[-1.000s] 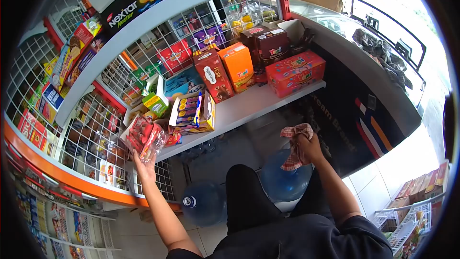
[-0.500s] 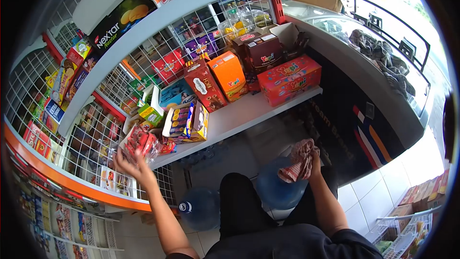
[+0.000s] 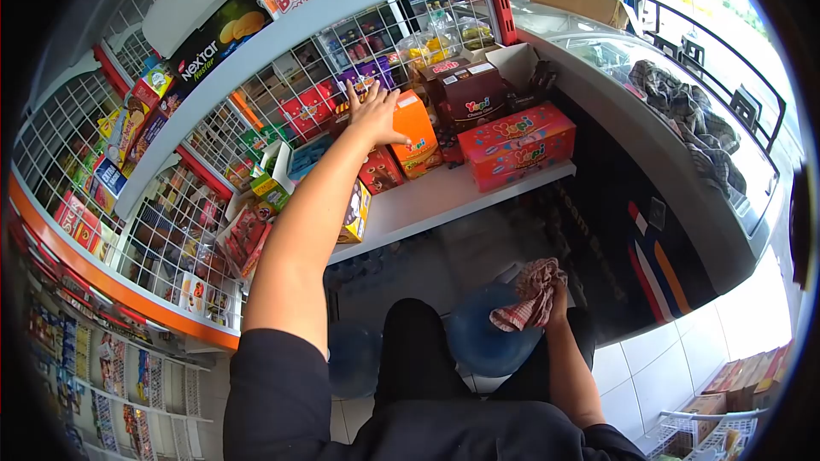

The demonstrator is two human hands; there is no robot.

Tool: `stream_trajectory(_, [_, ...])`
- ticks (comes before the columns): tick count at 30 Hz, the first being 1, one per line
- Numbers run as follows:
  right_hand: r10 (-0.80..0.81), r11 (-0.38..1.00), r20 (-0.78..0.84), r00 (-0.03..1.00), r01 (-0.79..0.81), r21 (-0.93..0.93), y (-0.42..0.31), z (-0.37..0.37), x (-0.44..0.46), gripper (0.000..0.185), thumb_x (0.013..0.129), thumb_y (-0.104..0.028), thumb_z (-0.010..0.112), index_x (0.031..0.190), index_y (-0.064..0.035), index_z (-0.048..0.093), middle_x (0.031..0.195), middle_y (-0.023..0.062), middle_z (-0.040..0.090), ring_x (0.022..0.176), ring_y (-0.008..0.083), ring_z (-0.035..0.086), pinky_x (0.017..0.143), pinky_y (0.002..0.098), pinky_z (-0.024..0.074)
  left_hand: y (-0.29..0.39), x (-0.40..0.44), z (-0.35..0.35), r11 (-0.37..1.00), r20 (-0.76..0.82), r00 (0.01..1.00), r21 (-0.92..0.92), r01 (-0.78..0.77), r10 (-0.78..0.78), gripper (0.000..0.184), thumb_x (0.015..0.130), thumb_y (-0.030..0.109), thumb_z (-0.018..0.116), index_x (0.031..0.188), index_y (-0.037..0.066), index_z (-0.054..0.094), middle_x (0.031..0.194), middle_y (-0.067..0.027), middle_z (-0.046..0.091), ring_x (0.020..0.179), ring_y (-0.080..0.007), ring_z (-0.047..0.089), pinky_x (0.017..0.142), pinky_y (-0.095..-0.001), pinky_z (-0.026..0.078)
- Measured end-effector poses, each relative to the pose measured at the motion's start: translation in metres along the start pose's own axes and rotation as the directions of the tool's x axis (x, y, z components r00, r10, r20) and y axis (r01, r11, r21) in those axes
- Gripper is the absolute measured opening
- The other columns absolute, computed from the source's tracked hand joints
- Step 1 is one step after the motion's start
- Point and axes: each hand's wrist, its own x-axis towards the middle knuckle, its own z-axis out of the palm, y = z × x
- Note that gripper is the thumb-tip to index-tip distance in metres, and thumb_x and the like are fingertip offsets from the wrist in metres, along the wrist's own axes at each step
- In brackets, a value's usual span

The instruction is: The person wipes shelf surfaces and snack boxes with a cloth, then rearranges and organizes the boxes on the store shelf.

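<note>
My left hand reaches to the shelf with its fingers spread, over the top of the brown Rich chocolate box. Its thumb lies across the front of the orange Yupi box; whether it presses on either box I cannot tell. My left forearm hides much of the yellow-and-purple candy box. Down by my knee, my right hand is closed round a bunched red-and-white checked cloth, above a blue water jug.
On the shelf stand a pink Yupi box and a brown Yupi box. Wire mesh backs the shelf. A glass-topped freezer adjoins on the right. Red packets lie at the left end.
My left hand has moved from the red packets at the shelf's left end, up and right to the brown and orange boxes. The packets stay behind. My right hand still holds the cloth.
</note>
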Motion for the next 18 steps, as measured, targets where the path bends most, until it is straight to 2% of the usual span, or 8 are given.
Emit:
stream_trajectory(1, [0.002, 1.000, -0.004, 1.000, -0.002, 0.001, -0.001, 0.005, -0.004, 0.046, 0.077, -0.025, 0.044, 0.117, -0.0035, 0.045, 0.111, 0.0152, 0.054, 0.099, 0.0332, 0.053, 0.089, 0.0457, 0.0420, 0.000, 0.008, -0.001, 0.997, 0.140, 0.989, 0.070, 0.039, -0.048, 0.094, 0.057, 0.056, 0.070, 0.130, 0.008, 0.037, 0.133, -0.0163, 0.039, 0.133, -0.0264, 0.018, 0.096, -0.0662, -0.009])
stream_trajectory(3, [-0.043, 0.995, -0.053, 0.998, 0.038, -0.092, -0.005, 0.015, -0.011, 0.044, 0.077, -0.025, 0.045, 0.115, -0.0035, 0.047, 0.108, 0.0148, 0.055, 0.098, 0.0320, 0.054, 0.089, 0.0436, 0.0425, -0.002, 0.016, 0.004, 0.997, 0.058, 0.997, 0.062, 0.043, -0.047, 0.088, 0.055, 0.055, 0.071, 0.121, 0.006, 0.043, 0.122, -0.0154, 0.050, 0.129, -0.0259, 0.029, 0.096, -0.0668, -0.010])
stream_trajectory(6, [-0.030, 0.997, -0.069, 0.997, 0.025, -0.070, -0.005, 0.016, -0.009, 0.042, 0.077, -0.024, 0.046, 0.114, -0.0032, 0.048, 0.107, 0.0143, 0.056, 0.097, 0.0310, 0.054, 0.089, 0.0426, 0.0427, 0.009, 0.009, -0.018, 0.999, 0.159, 0.987, 0.006, 0.033, -0.034, 0.084, 0.055, 0.054, 0.072, 0.118, 0.005, 0.045, 0.117, -0.0151, 0.053, 0.123, -0.0262, 0.037, 0.098, -0.0654, -0.008])
stream_trajectory(9, [-0.045, 0.995, -0.077, 0.996, 0.038, -0.091, -0.003, 0.012, -0.006, 0.045, 0.077, -0.024, 0.045, 0.116, -0.0019, 0.047, 0.110, 0.0166, 0.055, 0.098, 0.0342, 0.054, 0.091, 0.0444, 0.0409, 0.014, 0.000, -0.025, 1.000, 0.081, 0.996, -0.008, -0.019, 0.020, 0.082, 0.056, 0.051, 0.074, 0.118, 0.006, 0.045, 0.114, -0.0151, 0.053, 0.117, -0.0280, 0.044, 0.103, -0.0606, -0.001])
stream_trajectory(11, [-0.004, 0.996, -0.077, 0.997, -0.003, -0.093, -0.004, 0.016, -0.009, 0.045, 0.077, -0.024, 0.045, 0.116, -0.0018, 0.047, 0.109, 0.0162, 0.056, 0.098, 0.0340, 0.054, 0.091, 0.0446, 0.0410, 0.008, -0.010, -0.028, 0.991, -0.213, 0.976, -0.119, -0.059, 0.032, 0.081, 0.056, 0.047, 0.076, 0.118, 0.006, 0.045, 0.113, -0.0152, 0.052, 0.110, -0.0297, 0.048, 0.104, -0.0514, 0.018])
stream_trajectory(13, [0.029, 0.998, -0.055, 0.998, -0.031, -0.047, -0.003, 0.004, -0.002, 0.045, 0.077, -0.024, 0.045, 0.116, -0.0015, 0.047, 0.109, 0.0165, 0.056, 0.098, 0.0342, 0.054, 0.091, 0.0447, 0.0412, -0.001, -0.025, -0.051, 0.944, -0.301, 0.953, -0.298, -0.138, 0.044, 0.076, 0.057, 0.041, 0.078, 0.117, 0.005, 0.047, 0.113, -0.0161, 0.052, 0.106, -0.0306, 0.050, 0.091, -0.0378, 0.040])
stream_trajectory(17, [-0.001, 0.999, -0.021, 1.000, 0.001, -0.037, -0.002, -0.025, 0.006, 0.046, 0.078, -0.026, 0.046, 0.117, -0.0029, 0.046, 0.113, 0.0140, 0.054, 0.102, 0.0340, 0.051, 0.090, 0.0467, 0.0411, -0.007, -0.072, -0.093, 0.932, -0.432, 0.902, -0.329, -0.155, -0.003, 0.069, 0.062, 0.036, 0.077, 0.118, 0.007, 0.050, 0.107, -0.0120, 0.054, 0.100, -0.0248, 0.054, 0.086, -0.0336, 0.043])
stream_trajectory(18, [-0.048, 0.999, 0.052, 0.998, 0.049, -0.006, -0.004, -0.022, 0.005, 0.045, 0.079, -0.028, 0.046, 0.117, -0.0039, 0.046, 0.113, 0.0136, 0.053, 0.101, 0.0340, 0.051, 0.089, 0.0473, 0.0414, -0.008, -0.085, -0.099, 0.877, -0.400, 0.916, -0.446, -0.177, -0.019, 0.068, 0.063, 0.027, 0.078, 0.120, 0.007, 0.048, 0.104, -0.0091, 0.055, 0.097, -0.0192, 0.055, 0.083, -0.0301, 0.045])
